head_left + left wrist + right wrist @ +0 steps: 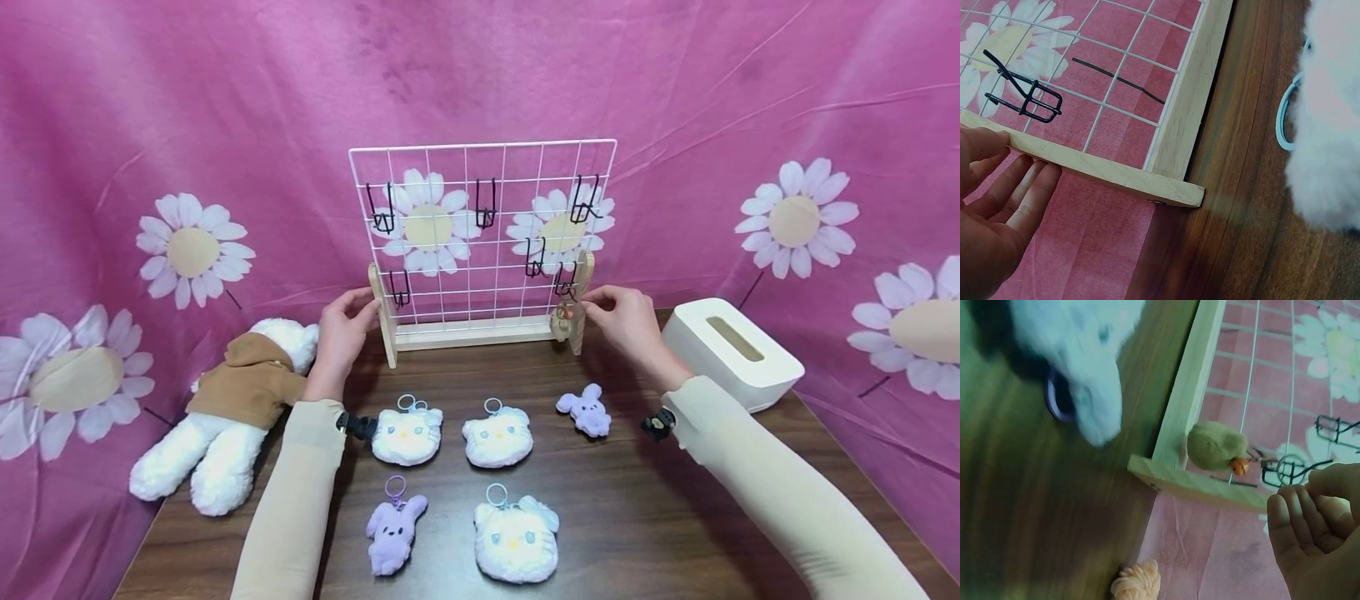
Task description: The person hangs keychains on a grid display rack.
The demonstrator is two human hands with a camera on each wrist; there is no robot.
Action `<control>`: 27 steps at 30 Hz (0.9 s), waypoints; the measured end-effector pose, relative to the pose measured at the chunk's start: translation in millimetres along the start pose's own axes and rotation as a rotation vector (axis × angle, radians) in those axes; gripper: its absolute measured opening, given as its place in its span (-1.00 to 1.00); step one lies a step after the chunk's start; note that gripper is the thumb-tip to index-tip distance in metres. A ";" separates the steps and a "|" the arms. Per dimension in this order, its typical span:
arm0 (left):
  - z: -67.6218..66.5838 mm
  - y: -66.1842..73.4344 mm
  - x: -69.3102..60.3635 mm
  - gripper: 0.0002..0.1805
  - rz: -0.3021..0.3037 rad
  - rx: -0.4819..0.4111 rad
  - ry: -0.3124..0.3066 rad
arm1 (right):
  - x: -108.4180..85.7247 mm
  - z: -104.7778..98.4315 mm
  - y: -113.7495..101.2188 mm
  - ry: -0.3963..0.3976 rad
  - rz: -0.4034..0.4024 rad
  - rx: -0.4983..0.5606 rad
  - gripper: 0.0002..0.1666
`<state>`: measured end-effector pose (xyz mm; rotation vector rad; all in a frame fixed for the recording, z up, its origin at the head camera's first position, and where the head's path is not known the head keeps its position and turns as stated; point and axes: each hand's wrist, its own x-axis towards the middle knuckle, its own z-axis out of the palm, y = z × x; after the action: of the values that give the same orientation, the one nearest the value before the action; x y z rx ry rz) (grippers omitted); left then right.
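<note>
A white wire grid rack (483,148) on a wooden stand stands upright, with several black hooks on it. My left hand (347,329) grips the stand's left wooden post (1104,164), thumb at its front edge and fingers against the outer side. At the other end, my right hand (628,321) pinches the right post (1210,487); its fingertips partly cover the post in the right wrist view. From the lower right hook hangs a small tan plush keychain (1213,447) with an orange bell (1240,466).
White cat-face plush keychains (497,437) and lilac bunny plush keychains (395,535) lie on the brown table (622,533) before the rack. A white bear in a brown hoodie (238,387) lies left; a white tissue box (735,350) stands right. Pink flowered cloth (480,67) hangs behind.
</note>
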<state>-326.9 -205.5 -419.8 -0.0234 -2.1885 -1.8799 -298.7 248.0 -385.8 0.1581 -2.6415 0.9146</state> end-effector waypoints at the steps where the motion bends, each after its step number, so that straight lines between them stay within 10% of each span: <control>1: -0.6 0.6 0.0 -0.57 0.000 0.001 0.000 | -4.5 -0.8 -1.8 -0.015 0.005 0.007 -0.74; 27: -1.7 -4.9 2.4 -0.58 0.015 0.006 -0.008 | -130.6 13.6 -60.4 -0.464 0.043 0.313 -0.75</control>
<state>-329.8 -208.4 -423.8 -0.0469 -2.1929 -1.8684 -167.4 191.3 -406.7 0.4377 -2.8969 1.4551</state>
